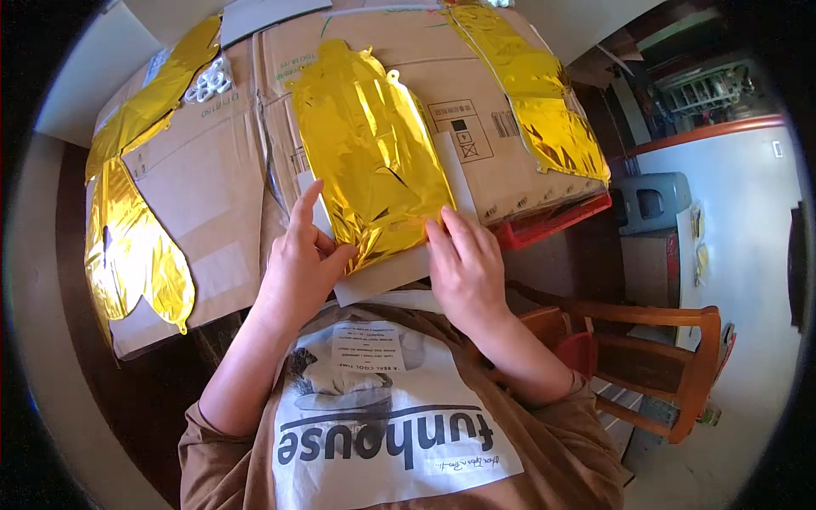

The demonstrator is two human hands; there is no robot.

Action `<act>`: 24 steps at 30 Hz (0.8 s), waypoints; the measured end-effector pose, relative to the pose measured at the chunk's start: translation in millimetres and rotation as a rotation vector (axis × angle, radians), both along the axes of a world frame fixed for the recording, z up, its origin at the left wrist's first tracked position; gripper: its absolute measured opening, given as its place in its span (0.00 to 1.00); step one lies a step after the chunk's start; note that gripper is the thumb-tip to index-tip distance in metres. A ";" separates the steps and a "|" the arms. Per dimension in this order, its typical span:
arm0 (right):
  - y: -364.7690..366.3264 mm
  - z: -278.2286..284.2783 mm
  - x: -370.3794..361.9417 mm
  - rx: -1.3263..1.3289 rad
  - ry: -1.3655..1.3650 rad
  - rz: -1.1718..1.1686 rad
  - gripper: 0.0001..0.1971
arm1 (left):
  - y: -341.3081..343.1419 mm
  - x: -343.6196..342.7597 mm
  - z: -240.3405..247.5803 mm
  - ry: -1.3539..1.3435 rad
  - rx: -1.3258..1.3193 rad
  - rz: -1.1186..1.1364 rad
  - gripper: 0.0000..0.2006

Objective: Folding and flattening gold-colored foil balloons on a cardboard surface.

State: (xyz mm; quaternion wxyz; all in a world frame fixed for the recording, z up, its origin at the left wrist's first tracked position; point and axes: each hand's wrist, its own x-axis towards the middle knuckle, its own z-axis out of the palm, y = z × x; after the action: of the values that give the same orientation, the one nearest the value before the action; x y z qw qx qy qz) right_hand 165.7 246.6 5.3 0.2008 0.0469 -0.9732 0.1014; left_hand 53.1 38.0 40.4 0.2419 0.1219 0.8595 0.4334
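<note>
A flat gold foil balloon lies in front of me, its lower end folded across. Beneath it, a pale card shows along the near edge and both sides. At the balloon's lower left corner is my left hand: its thumb presses the foil, the index finger points up along the edge, and the other fingers curl. My right hand grips the lower right edge, fingertips close together on the foil; its thumb is mostly hidden.
Cardboard covers the work surface. More gold foil balloons lie at the left and far right. White rings sit at the far left. A red tray edge juts out at the right, near a wooden chair and a grey stool.
</note>
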 end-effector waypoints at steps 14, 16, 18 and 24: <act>-22.4 2.4 7.0 0.008 -0.178 -0.066 0.32 | 0.2 -2.2 2.2 -0.024 -0.004 0.016 0.42; -24.4 -4.3 8.8 -0.069 -0.211 -0.038 0.41 | 1.5 -2.5 3.7 -0.025 -0.013 0.019 0.42; -24.5 -3.1 9.2 -0.020 -0.237 -0.006 0.40 | -0.3 -2.6 0.0 -0.011 -0.026 0.021 0.42; -27.1 2.8 9.7 0.004 -0.321 0.021 0.39 | -2.8 -4.6 6.1 0.028 -0.043 0.028 0.40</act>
State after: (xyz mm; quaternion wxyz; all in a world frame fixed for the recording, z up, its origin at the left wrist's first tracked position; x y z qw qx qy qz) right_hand 175.4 219.5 8.1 0.0417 0.0407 -0.9925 0.1076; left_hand 48.5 35.1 46.5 0.2266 0.1108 0.8735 0.4163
